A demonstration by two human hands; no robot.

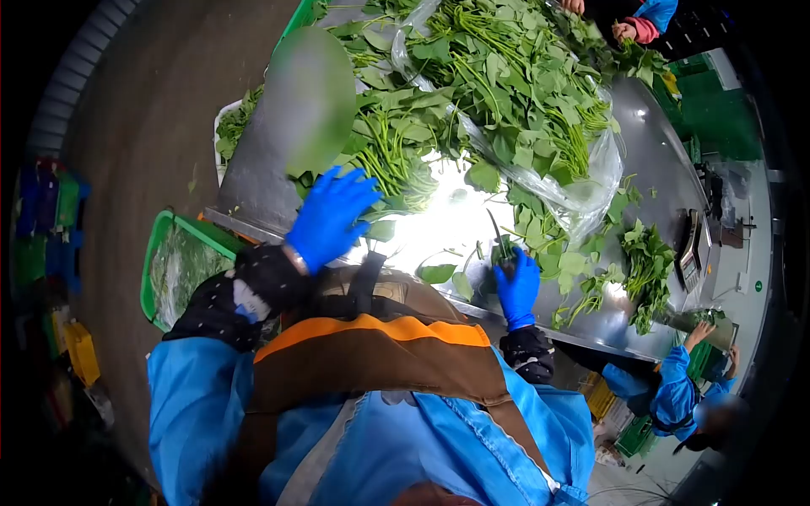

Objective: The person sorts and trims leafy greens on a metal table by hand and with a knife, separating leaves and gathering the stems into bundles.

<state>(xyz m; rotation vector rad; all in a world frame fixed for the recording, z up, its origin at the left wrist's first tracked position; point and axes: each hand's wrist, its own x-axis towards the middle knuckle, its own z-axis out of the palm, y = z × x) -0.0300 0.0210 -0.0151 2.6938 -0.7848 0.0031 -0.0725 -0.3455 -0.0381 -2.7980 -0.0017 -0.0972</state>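
My left hand [332, 218], in a blue glove, is open with fingers spread at the near edge of the metal table [658, 160]. It is beside a bunch of leafy green stems [380, 160]. Closed in its blue glove, my right hand [517, 291] grips what looks like a small knife [495, 226], its thin dark blade pointing away from me. The handle is mostly hidden by the fingers. Loose leaves [437, 274] lie on the brightly lit metal between my hands. Beyond them is a large heap of leafy greens [506, 76], partly on clear plastic sheeting [582, 202].
A green-rimmed crate [156, 253] lined with plastic stands at the left. Behind it is a white bin [221, 143] of greens. A scale-like device [690, 253] and a separate bunch [648, 270] are at the right. A co-worker's hand [624, 32] works at the far end; another person [675, 388] stands lower right.
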